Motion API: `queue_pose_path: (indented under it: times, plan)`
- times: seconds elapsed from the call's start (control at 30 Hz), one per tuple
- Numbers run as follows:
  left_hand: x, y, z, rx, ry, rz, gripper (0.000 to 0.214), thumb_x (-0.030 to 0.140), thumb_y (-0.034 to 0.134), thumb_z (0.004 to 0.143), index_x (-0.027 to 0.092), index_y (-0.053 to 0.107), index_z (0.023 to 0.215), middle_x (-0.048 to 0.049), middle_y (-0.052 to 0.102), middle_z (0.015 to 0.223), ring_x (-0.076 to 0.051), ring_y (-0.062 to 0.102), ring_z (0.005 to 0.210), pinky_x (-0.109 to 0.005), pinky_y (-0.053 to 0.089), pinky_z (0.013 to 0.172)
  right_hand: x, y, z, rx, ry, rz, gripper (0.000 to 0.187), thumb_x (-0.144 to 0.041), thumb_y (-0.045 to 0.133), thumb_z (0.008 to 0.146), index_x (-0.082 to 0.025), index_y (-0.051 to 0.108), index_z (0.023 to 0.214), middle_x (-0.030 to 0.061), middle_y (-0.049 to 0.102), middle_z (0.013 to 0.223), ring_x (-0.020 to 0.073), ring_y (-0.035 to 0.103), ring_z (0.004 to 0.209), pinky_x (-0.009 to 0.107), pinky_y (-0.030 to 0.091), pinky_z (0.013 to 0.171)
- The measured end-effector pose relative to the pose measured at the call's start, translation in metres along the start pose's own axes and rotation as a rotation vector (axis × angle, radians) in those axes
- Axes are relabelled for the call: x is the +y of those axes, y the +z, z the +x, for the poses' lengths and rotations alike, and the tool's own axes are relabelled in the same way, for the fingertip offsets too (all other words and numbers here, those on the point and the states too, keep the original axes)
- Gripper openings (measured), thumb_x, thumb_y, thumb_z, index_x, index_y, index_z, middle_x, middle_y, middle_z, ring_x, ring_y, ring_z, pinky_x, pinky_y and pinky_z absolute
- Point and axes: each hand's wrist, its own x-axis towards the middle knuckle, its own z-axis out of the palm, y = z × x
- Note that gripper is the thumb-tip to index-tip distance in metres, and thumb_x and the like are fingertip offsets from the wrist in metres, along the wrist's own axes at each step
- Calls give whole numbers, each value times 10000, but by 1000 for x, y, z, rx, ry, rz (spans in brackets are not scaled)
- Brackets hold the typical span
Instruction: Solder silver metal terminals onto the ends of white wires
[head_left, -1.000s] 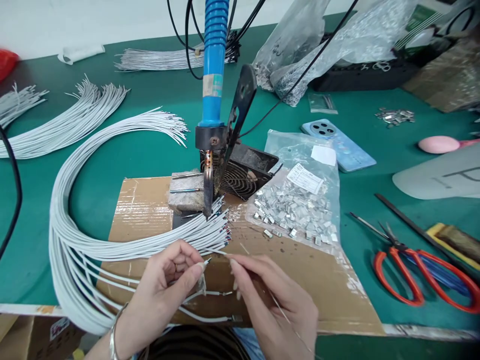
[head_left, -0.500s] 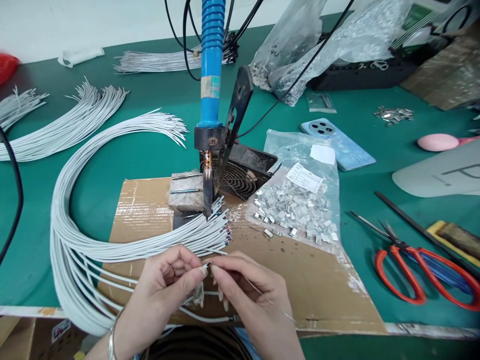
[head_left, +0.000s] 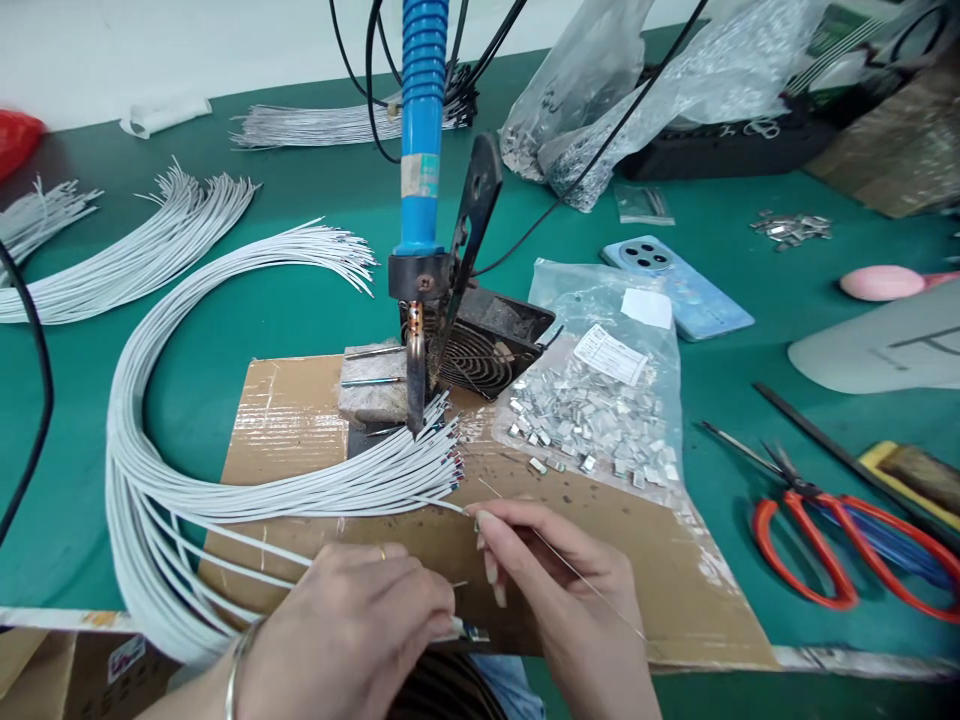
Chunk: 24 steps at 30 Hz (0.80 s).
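Note:
My left hand (head_left: 360, 620) is low over the front of the cardboard, back up, fingers curled closed around a white cable. The cable's end with a small metal connector (head_left: 474, 632) pokes out by the fingertips; most of the grip is hidden. My right hand (head_left: 562, 580) holds a thin solder wire (head_left: 577, 573) that slants across its fingers. Its thumb and forefinger also meet the tip of one white cable (head_left: 439, 503) sticking out from the bundle of white cables (head_left: 292, 497). Above the bundle's ends hangs a blue-handled soldering iron (head_left: 424, 215), bit pointing down.
Behind the iron sits a small black fan (head_left: 487, 345), beside a clear bag of metal connectors (head_left: 592, 410). On the right lie red-handled scissors (head_left: 802, 490), a phone (head_left: 679, 285) and a file (head_left: 825, 440). More cable bundles (head_left: 172, 240) lie at the left on the green mat.
My hands have parted. The left went down over the connector-tipped cable near the front edge; the right shifted rightward with the solder wire, now at the tip of a bundle cable.

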Motion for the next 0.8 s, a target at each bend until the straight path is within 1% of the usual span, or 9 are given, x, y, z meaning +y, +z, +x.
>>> queue_pose_path:
  times: [0.03, 0.07, 0.1, 0.17, 0.27, 0.37, 0.47, 0.63, 0.8]
  plan:
    - [-6, -2, 2, -126, -147, -233, 204, 266, 563, 992, 197, 718, 880, -63, 714, 759, -179, 598, 670, -278, 451, 649, 0, -1, 0, -3, -9, -2, 151, -356, 803, 813, -211, 814, 773, -12, 599, 572, 97, 520, 472, 199, 440, 440]
    - [-13, -4, 5, -158, -309, -496, 257, 344, 587, 986, 180, 693, 819, -42, 667, 689, -148, 543, 595, -252, 411, 582, 0, 0, 0, -7, -16, -4, 141, -350, 806, 809, -215, 819, 770, -12, 597, 579, 96, 518, 476, 200, 433, 440]
    - [-20, -6, 7, -151, -366, -571, 335, 434, 565, 989, 173, 660, 802, -4, 590, 608, -116, 453, 504, -229, 341, 502, 0, 2, -1, -14, -19, -5, 125, -342, 806, 807, -223, 825, 774, -14, 596, 589, 94, 510, 479, 200, 422, 440]
    - [-29, -6, 9, -105, -429, -646, 407, 516, 513, 998, 165, 614, 817, 23, 531, 597, -80, 302, 455, -213, 230, 449, 0, 7, -3, -32, -22, -11, 93, -323, 799, 810, -242, 840, 792, -15, 601, 608, 89, 488, 482, 203, 398, 438]
    - [-29, -4, 9, 75, -471, -780, 409, 546, 606, 945, 162, 586, 805, 41, 516, 600, -63, 205, 463, -209, 163, 439, 0, 16, -6, -77, -31, -30, 85, -306, 787, 814, -259, 857, 819, -9, 618, 619, 92, 472, 491, 211, 382, 446]
    - [-22, -2, 7, 190, -480, -870, 402, 536, 673, 909, 166, 579, 784, 56, 504, 570, -61, 196, 464, -207, 160, 439, 0, 23, -7, -132, -80, -56, 108, -271, 761, 837, -272, 864, 869, 11, 671, 676, 116, 546, 559, 216, 422, 497]
    - [-16, -2, 5, 218, -469, -869, 399, 533, 674, 913, 159, 597, 798, 48, 520, 585, -61, 211, 470, -209, 170, 442, -1, 26, -7, -142, -109, -82, 133, -254, 750, 847, -285, 863, 910, 20, 699, 724, 132, 594, 614, 223, 451, 549]
    - [-12, -2, 3, 225, -457, -813, 401, 530, 658, 928, 162, 586, 787, 58, 490, 583, -69, 254, 487, -218, 182, 451, -2, 29, -8, -136, -69, -55, 131, -269, 757, 839, -300, 866, 905, 10, 680, 702, 129, 576, 601, 223, 444, 542]
    - [-11, -1, 2, 223, -446, -762, 421, 552, 644, 929, 167, 567, 778, 57, 483, 600, -79, 287, 511, -230, 195, 468, -3, 32, -10, -129, -58, -1, 145, -230, 754, 826, -304, 868, 876, 24, 726, 740, 129, 602, 627, 218, 449, 559]
